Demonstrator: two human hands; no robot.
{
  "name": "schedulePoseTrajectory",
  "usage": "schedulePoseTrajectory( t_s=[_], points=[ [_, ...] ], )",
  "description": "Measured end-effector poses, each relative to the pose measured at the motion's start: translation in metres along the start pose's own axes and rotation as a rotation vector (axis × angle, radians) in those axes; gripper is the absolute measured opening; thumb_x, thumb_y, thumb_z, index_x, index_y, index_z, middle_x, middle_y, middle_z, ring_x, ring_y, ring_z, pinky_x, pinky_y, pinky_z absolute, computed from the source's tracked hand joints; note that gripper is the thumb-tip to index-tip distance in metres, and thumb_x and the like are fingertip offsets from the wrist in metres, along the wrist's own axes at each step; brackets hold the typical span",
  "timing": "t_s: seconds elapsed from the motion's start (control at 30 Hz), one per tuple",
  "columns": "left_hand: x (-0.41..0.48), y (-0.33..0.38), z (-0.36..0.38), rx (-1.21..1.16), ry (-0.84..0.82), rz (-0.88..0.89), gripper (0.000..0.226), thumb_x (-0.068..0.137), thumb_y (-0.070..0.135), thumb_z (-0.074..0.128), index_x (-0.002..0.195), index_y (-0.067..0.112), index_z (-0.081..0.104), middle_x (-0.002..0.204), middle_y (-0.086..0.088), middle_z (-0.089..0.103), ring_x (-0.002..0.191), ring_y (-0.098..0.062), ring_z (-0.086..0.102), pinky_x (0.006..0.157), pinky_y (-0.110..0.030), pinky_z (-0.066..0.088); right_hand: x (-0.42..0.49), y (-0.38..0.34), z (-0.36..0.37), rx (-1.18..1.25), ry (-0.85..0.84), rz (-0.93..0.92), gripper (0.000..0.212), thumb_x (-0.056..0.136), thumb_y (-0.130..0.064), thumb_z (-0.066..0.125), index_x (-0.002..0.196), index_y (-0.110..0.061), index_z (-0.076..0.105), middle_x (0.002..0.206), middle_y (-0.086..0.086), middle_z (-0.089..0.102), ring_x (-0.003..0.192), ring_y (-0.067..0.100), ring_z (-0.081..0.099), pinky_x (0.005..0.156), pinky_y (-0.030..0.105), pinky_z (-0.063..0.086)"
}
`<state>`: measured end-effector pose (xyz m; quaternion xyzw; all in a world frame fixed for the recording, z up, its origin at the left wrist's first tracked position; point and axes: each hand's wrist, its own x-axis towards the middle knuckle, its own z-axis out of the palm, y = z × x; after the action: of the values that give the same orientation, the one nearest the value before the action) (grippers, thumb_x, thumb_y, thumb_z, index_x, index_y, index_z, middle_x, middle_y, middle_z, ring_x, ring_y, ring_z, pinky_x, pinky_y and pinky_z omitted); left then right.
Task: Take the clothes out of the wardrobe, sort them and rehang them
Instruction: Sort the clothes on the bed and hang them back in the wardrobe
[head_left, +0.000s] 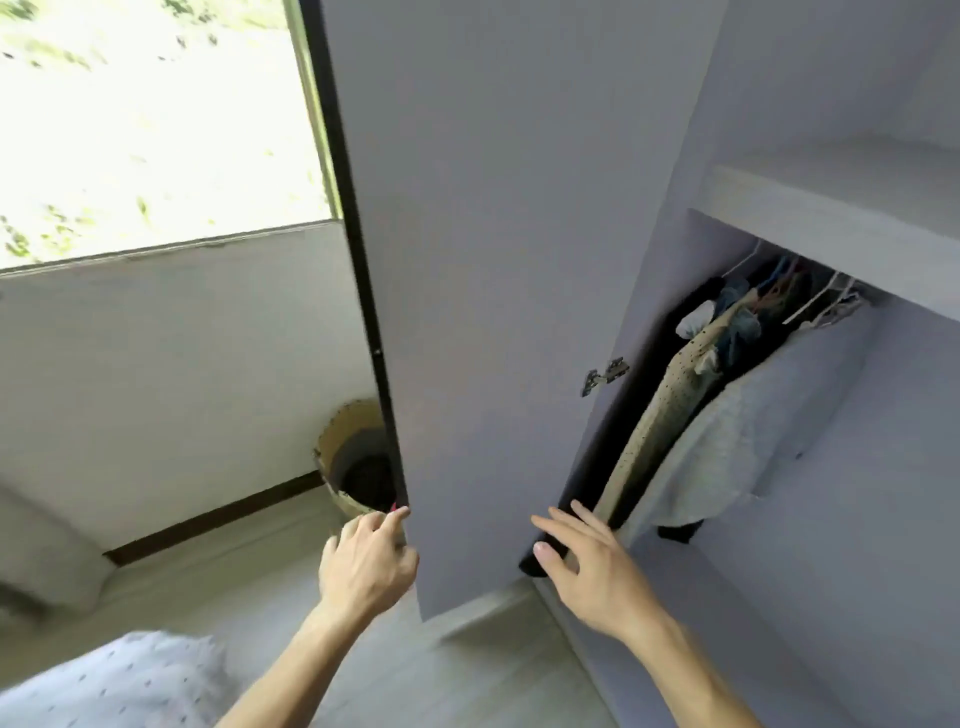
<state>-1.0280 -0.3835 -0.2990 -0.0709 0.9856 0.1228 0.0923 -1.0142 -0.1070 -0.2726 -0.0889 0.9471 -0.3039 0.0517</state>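
Left hand (366, 561) grips the wardrobe door (483, 260) edge.

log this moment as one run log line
wardrobe door: open | left hand: grips door edge | right hand: open, at black garment | clothes: hanging inside

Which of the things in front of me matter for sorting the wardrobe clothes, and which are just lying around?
For the job:
wardrobe door, its edge gripped by the left hand
beige dotted garment
pale grey garment
white hangers
right hand, open near the clothes

Just lying about:
woven basket
window
patterned fabric
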Motion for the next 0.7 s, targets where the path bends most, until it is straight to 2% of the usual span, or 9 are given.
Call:
schedulePoseTrajectory(
  t_s=[0.17,0.3,0.37,0.5,0.7],
  points=[
    [-0.121,-0.125,0.030,-0.079,-0.075,-0.293,0.053,0.091,0.046,0.041,0.144,0.038,0.046,0.146,0.010,0.050,0.137,-0.015,0.041,0.108,-0.035,0.033,-0.025,-0.082,0.073,-0.094,-0.184,-0.253,0.041,0.100,-0.048,0.046,0.139,-0.038,0.053,0.153,-0.015,0.041,0.149,0.004,0.014,0.119,0.022,0.012],
    [-0.217,-0.207,0.037,-0.123,-0.017,-0.499,0.049,0.090,0.043,0.042,0.138,0.036,0.052,0.139,0.009,0.056,0.129,-0.018,0.049,0.103,-0.035,0.037,-0.038,-0.145,0.129,-0.170,-0.327,-0.447,0.044,0.100,-0.053,0.041,0.139,-0.038,0.054,0.151,-0.012,0.044,0.149,0.007,0.018,0.123,0.033,0.020],
    [-0.262,-0.240,0.038,-0.166,0.024,-0.611,0.056,0.088,0.046,0.035,0.141,0.034,0.050,0.141,0.008,0.055,0.131,-0.018,0.048,0.107,-0.036,0.036,-0.045,-0.179,0.156,-0.196,-0.414,-0.535,0.043,0.099,-0.053,0.043,0.139,-0.039,0.052,0.152,-0.014,0.043,0.150,0.007,0.017,0.123,0.037,0.022],
    [-0.340,-0.285,0.050,-0.234,0.097,-0.859,0.050,0.095,0.042,0.044,0.144,0.033,0.046,0.147,0.010,0.049,0.137,-0.014,0.043,0.111,-0.036,0.033,-0.062,-0.248,0.207,-0.265,-0.585,-0.711,0.044,0.099,-0.055,0.041,0.141,-0.042,0.048,0.154,-0.018,0.038,0.151,0.006,0.013,0.123,0.034,0.019],
    [-0.437,-0.301,0.072,-0.341,0.132,-1.222,0.052,0.095,0.043,0.042,0.146,0.036,0.044,0.149,0.012,0.046,0.140,-0.015,0.038,0.115,-0.037,0.030,-0.086,-0.335,0.270,-0.342,-0.794,-1.058,0.045,0.101,-0.053,0.038,0.144,-0.042,0.045,0.156,-0.016,0.036,0.151,0.009,0.014,0.120,0.027,0.016]
  ],
)
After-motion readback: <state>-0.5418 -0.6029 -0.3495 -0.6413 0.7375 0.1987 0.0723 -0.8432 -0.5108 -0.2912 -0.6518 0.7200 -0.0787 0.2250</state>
